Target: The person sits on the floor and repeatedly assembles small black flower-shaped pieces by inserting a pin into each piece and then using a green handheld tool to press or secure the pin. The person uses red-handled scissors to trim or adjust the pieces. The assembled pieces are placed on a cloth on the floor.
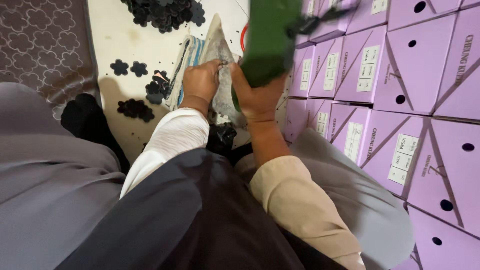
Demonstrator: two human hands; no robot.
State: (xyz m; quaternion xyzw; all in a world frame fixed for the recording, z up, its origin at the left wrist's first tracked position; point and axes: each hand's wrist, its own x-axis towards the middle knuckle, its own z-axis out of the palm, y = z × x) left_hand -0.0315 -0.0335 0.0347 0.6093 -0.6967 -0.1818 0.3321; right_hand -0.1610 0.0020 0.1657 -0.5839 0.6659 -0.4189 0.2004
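Observation:
My left hand [201, 80] grips a grey, stained cloth [220, 47] that rises to a point above it and hangs down between both hands. My right hand [256, 96] holds a dark green shoe [267, 40] by its lower end, pressed against the cloth; the shoe is blurred and reaches to the top edge. A second folded cloth with blue stripes [187, 62] lies on the floor just left of my left hand.
Stacked purple shoe boxes [400, 85] with round holes and white labels fill the right side. Black flower-shaped cut-outs [165, 12] lie in a heap at the top and scattered on the white floor [125, 40]. A patterned brown mat [42, 45] is at left. My grey-clad knees fill the bottom.

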